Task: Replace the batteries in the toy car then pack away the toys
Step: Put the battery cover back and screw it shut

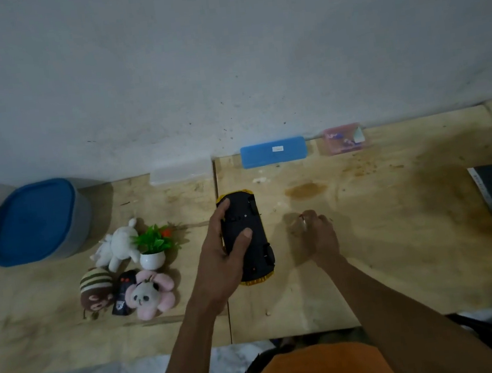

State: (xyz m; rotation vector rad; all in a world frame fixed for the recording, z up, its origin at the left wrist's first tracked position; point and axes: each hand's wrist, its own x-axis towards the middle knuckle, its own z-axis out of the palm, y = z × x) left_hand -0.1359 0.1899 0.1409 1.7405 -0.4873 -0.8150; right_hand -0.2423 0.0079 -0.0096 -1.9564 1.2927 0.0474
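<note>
Toy car held belly-up, a small tool in the other hand

Nearest the person, the left hand (224, 250) grips the toy car (246, 237) upside down on the wooden surface (398, 245), thumb across its dark underside; the car's long axis runs away from the person. Just right of it, the right hand (317, 233) pinches a small slim object (303, 222), too blurred to name. Plush toys (126, 273) lie left; a blue-lidded container (38, 220) sits farther back.

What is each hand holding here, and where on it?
The left hand grips the upturned toy car across its underside. The right hand pinches a small thin object; what it is cannot be told.
</note>
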